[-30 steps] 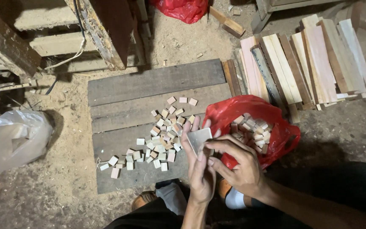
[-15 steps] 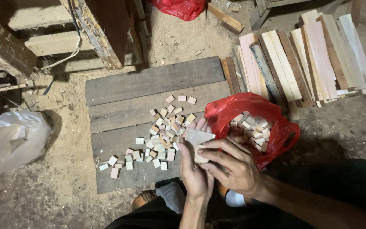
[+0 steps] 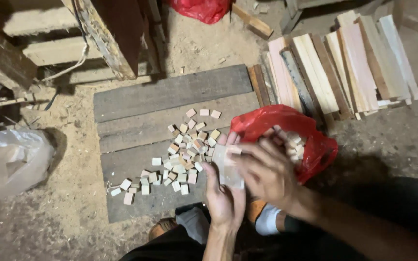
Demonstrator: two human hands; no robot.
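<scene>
Both hands worked a small stack of wooden blocks above the plank.

The left hand [image 3: 224,195] cupped a pale stack of blocks [image 3: 229,166], fingers closed around it from below, while the right hand [image 3: 267,174], blurred, pressed on the stack from three o'clock, so both were clamped on it. Loose blocks [image 3: 185,150] lay scattered on the grey plank [image 3: 170,92] at ten o'clock; a red bag [image 3: 310,140] sat at two o'clock. The step looked like squaring the stack; next would need a steady grip.
</scene>
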